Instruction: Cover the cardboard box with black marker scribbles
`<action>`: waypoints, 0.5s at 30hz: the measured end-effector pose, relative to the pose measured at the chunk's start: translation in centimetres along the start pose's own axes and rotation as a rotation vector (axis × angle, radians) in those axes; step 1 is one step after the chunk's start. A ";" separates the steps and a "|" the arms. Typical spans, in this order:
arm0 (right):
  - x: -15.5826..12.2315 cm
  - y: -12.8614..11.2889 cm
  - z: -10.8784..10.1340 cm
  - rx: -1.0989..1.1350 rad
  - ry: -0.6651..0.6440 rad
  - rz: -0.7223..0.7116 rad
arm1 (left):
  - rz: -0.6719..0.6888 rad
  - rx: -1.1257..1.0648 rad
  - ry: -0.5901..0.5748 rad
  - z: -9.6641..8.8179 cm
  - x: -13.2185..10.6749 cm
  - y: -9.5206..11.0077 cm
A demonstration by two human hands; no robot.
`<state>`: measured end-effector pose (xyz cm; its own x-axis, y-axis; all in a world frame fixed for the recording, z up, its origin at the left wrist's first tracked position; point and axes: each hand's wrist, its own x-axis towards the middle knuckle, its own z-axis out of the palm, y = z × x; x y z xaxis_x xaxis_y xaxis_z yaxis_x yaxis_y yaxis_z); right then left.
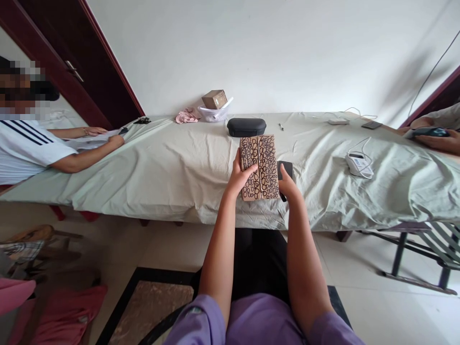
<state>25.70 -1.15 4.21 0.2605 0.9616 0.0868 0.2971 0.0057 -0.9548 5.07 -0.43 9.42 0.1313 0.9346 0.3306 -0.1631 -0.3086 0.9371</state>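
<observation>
A cardboard box (268, 165) covered in hand-drawn black loops is held just above the near part of the table, a pale seam running down its top face. My left hand (241, 178) grips its left side, thumb over the top and fingers mostly hidden. Against the right side is my right hand (288, 186), thumb pointing up and its other fingers out of sight behind the box. A dark flat object (287, 168) lies right behind that thumb. Just beyond the box sits a black zip case (246, 127).
A pale cloth (172, 167) covers the long table. Along the wall are a pink cloth (187, 115), a plastic tub (213, 113) and a small brown box (214, 99). A white device with a cord (359, 164) lies right. One person sits left; another's hands hold a phone at right.
</observation>
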 end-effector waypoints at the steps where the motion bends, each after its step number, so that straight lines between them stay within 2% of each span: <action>1: -0.2 -0.3 -0.4 0.034 -0.017 0.033 | -0.003 -0.002 0.001 0.0 0.0 0.0; 5: -1.0 -2.0 -2.4 0.205 -0.044 0.053 | 0.000 -0.013 0.007 0.1 0.2 -0.1; 9: -1.9 -4.3 -3.6 0.427 -0.004 -0.090 | -0.004 -0.003 0.007 0.2 0.4 -0.4; 12: -2.4 -6.0 -3.2 0.620 0.001 -0.254 | -0.025 0.015 0.022 0.2 0.6 -0.6; 15: -2.8 -7.1 -1.6 0.774 0.037 -0.438 | -0.027 0.001 0.023 0.2 0.7 -0.7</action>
<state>24.27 -4.35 11.21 0.3025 0.8200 0.4859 -0.3238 0.5679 -0.7568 5.47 0.46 9.01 0.1127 0.9465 0.3023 -0.1591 -0.2831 0.9458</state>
